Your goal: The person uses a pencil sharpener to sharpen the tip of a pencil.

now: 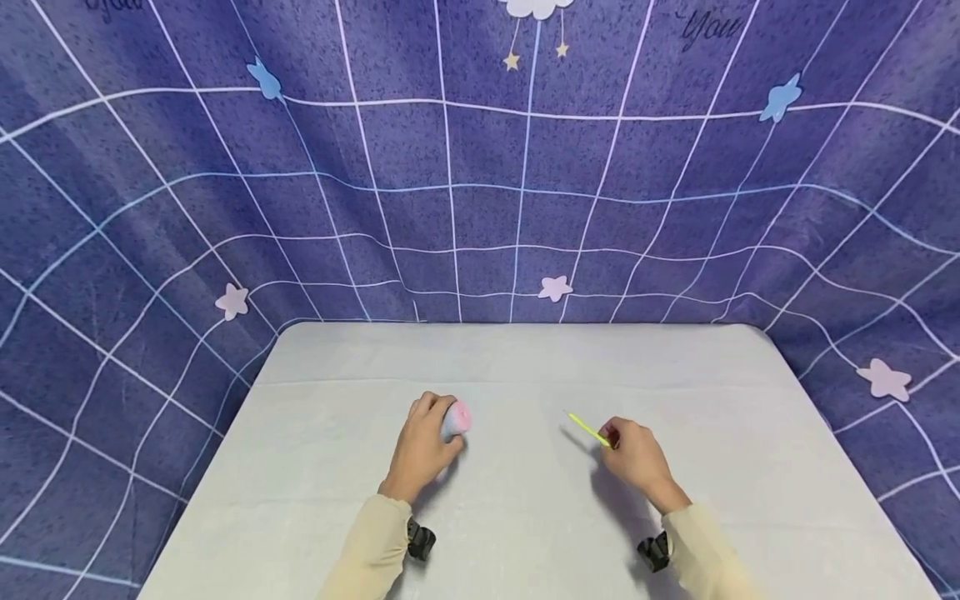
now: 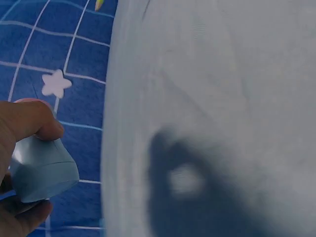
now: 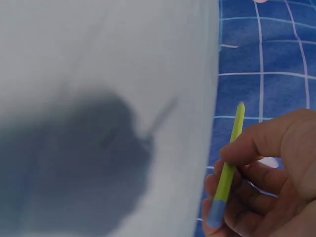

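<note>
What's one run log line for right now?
left hand: grips blue-and-pink object | right hand: holds yellow-green stick | table: below both

Left sleeve (image 1: 367, 546): pale beige, long, plain, softly creased near the cuff (image 1: 393, 506). Right sleeve (image 1: 705, 548): same pale beige, likewise plain. Left wrist camera (image 1: 421, 540): small, black, blocky. Right wrist camera (image 1: 654, 552): black, matching. Left hand (image 1: 422, 450), right hand (image 1: 638, 457): bare.

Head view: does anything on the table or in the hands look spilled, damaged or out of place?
Nothing stands out. The left hand grips a blue-and-pink object, the right hand pinches a yellow-green stick; neither shows visible damage. The pale table cover has faint creases but no visible spill.
</note>
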`<action>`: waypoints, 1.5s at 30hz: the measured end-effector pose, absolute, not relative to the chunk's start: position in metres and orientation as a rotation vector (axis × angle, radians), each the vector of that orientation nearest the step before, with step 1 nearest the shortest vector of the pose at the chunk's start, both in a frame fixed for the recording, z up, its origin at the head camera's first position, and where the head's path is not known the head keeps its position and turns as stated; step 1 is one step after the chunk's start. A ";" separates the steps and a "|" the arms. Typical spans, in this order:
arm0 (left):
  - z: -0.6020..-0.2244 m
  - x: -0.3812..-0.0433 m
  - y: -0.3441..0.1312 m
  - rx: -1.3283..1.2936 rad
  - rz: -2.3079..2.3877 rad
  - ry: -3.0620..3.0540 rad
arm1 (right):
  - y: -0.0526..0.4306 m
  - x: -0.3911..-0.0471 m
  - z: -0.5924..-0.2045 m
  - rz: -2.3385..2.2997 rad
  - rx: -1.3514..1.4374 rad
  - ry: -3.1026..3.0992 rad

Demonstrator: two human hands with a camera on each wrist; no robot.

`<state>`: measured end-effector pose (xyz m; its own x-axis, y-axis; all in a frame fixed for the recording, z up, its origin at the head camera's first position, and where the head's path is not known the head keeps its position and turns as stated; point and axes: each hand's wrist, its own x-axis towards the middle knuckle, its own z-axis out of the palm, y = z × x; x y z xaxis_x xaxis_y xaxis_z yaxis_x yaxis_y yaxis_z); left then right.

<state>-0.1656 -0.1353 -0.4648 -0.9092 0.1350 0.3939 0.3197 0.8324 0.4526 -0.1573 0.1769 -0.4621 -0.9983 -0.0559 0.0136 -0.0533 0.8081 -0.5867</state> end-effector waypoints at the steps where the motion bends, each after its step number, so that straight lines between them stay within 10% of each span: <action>1: -0.461 -0.166 -0.135 -0.380 -0.702 -2.659 | 0.177 -0.159 -0.457 -0.969 -0.127 3.004; 20: -0.393 -0.164 -0.100 -0.755 -0.429 -2.475 | 0.129 -0.169 -0.387 -1.171 -0.827 3.173; 45: -0.362 -0.150 -0.093 -0.958 -0.434 -2.477 | 0.124 -0.159 -0.392 -1.166 -1.699 3.277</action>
